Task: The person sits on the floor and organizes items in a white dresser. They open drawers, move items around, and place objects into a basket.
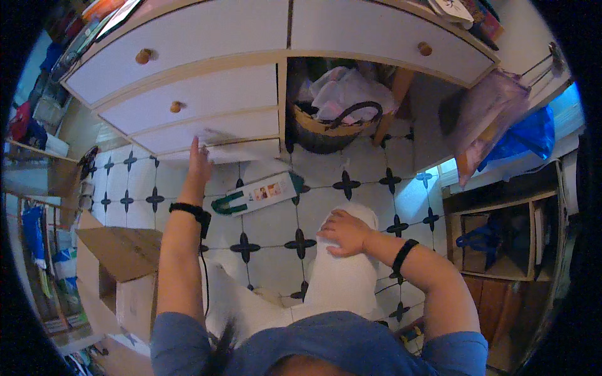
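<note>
My left hand (201, 162) reaches forward in front of the lowest drawer (207, 131) of a white dresser with light wood edging; its fingers are extended and nothing shows in it. Whether it touches the drawer front, I cannot tell. My right hand (345, 233) rests spread on my knee, over pale trousers (345, 282). On the tiled floor between them lies a flat white and green package (265, 192) with small pictures and writing on it. A two-tone basket (324, 134) with a dark handle stands in the dresser's open bay, filled with whitish plastic bags (348, 91).
An open cardboard box (136, 296) stands at my left. To the right are a wooden shelf unit (508, 277), a hanging translucent bag (494, 113) and a blue bag (526, 131). Papers and other items lie on the dresser top. A cable hangs from my left wrist.
</note>
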Demonstrator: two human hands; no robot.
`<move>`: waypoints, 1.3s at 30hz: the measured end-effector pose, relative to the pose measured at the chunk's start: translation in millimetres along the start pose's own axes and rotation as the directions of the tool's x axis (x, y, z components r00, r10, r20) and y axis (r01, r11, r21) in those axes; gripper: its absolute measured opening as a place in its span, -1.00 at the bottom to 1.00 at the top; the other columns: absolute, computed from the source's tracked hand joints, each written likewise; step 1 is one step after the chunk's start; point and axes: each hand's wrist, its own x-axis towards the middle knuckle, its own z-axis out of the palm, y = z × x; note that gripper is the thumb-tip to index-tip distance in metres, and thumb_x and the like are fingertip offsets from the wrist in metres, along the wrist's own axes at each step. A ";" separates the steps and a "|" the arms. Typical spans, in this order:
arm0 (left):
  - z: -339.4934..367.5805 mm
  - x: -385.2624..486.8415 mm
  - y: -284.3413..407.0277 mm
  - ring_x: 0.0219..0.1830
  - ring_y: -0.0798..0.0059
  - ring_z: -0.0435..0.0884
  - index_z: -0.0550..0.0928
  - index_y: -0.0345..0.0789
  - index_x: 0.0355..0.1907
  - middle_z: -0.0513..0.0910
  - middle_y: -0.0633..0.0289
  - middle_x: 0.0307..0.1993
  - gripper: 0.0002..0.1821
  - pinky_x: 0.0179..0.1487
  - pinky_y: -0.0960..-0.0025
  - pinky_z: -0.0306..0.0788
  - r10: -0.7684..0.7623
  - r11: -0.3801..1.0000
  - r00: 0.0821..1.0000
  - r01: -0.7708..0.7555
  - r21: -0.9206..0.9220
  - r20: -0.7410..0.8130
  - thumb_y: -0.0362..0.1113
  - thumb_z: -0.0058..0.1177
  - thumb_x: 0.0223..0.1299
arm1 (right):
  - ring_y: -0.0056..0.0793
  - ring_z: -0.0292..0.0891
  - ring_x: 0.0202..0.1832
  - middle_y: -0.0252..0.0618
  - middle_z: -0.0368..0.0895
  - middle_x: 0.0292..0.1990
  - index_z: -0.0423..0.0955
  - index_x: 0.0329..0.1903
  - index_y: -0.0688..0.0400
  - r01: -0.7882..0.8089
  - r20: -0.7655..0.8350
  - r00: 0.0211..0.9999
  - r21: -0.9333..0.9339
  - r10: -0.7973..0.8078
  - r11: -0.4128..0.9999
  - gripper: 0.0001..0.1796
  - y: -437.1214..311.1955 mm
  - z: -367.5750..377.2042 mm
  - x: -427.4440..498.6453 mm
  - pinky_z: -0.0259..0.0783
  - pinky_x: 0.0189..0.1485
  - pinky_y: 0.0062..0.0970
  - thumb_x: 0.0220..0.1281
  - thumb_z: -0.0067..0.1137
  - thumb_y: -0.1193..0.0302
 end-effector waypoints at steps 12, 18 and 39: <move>109.3 -96.0 255.1 0.47 0.02 -0.09 0.01 -0.30 0.42 -0.01 0.01 0.43 0.13 0.44 -0.01 -0.18 0.689 -0.709 -0.210 -0.393 0.585 0.693 0.02 0.37 -0.15 | -0.19 0.43 0.03 -0.17 0.58 -0.11 0.53 -0.02 0.07 -0.056 -0.036 0.998 0.009 0.057 0.998 -0.52 23.3 9.3 9.0 0.24 0.19 -0.18 0.04 0.05 0.08; 120.9 -90.4 289.1 0.49 0.02 -0.16 -0.08 -0.17 0.47 -0.05 0.12 0.47 0.34 0.45 -0.13 -0.20 0.566 -0.773 0.029 -0.327 0.543 0.824 -0.01 0.46 -0.41 | -0.12 0.39 0.08 -0.11 0.56 -0.03 0.52 0.00 0.10 -0.085 0.134 0.988 0.050 0.078 0.995 -0.52 41.4 14.9 23.2 0.20 0.22 -0.16 0.05 0.06 0.13; 122.8 -89.5 281.5 0.45 -0.17 -0.10 0.04 -0.25 0.38 0.09 0.02 0.33 0.24 0.40 -0.27 -0.23 0.656 -0.669 0.222 -0.271 0.692 0.721 -0.21 0.50 -0.47 | -0.20 0.31 0.21 -0.19 0.44 0.14 0.28 0.28 0.08 -0.550 -0.147 0.835 -0.242 0.530 0.800 -0.41 147.7 229.2 252.1 0.16 0.26 0.09 0.20 0.09 0.19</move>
